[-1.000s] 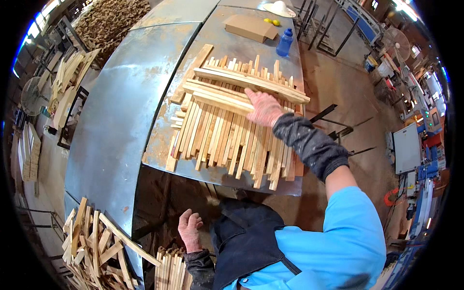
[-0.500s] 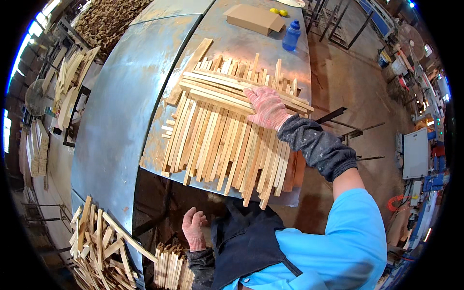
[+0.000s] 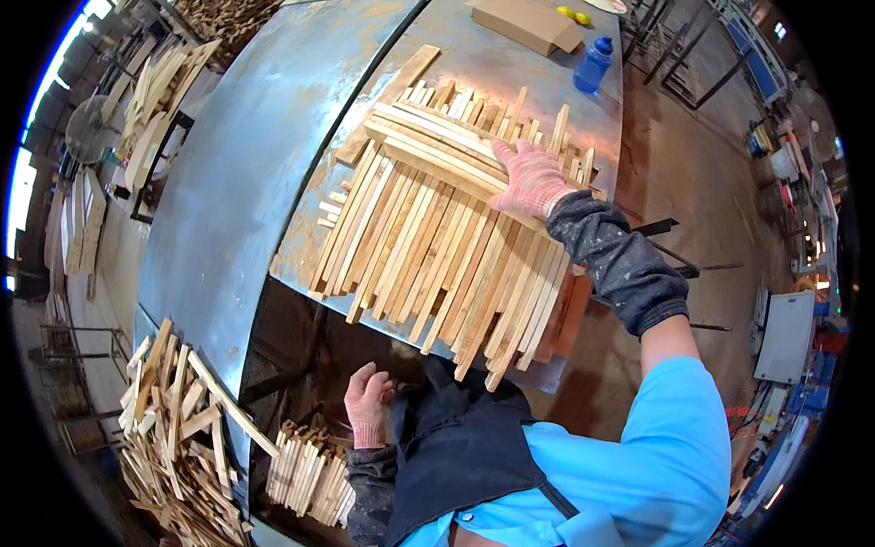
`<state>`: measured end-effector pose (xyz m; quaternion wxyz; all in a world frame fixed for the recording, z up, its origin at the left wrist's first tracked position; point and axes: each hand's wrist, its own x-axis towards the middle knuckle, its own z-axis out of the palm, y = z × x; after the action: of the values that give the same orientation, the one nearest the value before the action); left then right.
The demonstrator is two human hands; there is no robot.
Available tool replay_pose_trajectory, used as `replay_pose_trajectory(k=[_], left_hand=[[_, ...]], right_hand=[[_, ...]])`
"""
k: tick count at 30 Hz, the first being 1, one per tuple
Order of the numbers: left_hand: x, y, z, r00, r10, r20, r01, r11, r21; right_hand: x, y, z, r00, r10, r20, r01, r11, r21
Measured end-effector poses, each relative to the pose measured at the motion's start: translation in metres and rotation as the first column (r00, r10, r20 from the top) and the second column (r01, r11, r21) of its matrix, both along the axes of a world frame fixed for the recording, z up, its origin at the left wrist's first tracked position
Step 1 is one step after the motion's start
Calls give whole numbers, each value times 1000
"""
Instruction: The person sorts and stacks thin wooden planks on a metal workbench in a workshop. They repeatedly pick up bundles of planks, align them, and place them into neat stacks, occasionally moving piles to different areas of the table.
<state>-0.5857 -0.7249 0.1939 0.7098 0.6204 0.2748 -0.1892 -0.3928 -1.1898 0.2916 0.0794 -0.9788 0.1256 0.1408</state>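
Wooden strips [image 3: 410, 242] laid side by side on a grey metal desk [image 3: 492, 68], with a few crosswise strips [image 3: 437, 155] lying over the far part of the row. At the right end of the crosswise strips, a pink-gloved right hand [image 3: 530, 178], spread and touching their tops; cannot tell whether clamped on them. Well apart from it, nearer and to the left, a pink-gloved left hand [image 3: 366, 401], loosely curled just beside a dark apron [image 3: 456, 438]; cannot tell whether fully closed. Far on the desk, a cardboard box [image 3: 526, 25] and a blue bottle [image 3: 593, 66]. At near left, a jumbled pile of wood pieces [image 3: 178, 401].
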Motion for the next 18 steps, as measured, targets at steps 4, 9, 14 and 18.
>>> replay_pose_trajectory(k=[4,9,14,18], left_hand=[[-11,2,-10,1000,13,0,-13,1000,17],[-23,-5,-12,1000,4,-8,-4,999,49],[-48,-3,-27,998,64,-5,-64,998,-18],[-65,-5,-21,996,93,-2,-93,995,20]], right_hand=[[5,6,-1,999,32,7,-33,999,14],[6,8,-10,1000,8,20,-8,1000,-13],[-1,16,0,997,0,79,4,998,-55],[-22,35,10,998,-60,-11,61,996,59]])
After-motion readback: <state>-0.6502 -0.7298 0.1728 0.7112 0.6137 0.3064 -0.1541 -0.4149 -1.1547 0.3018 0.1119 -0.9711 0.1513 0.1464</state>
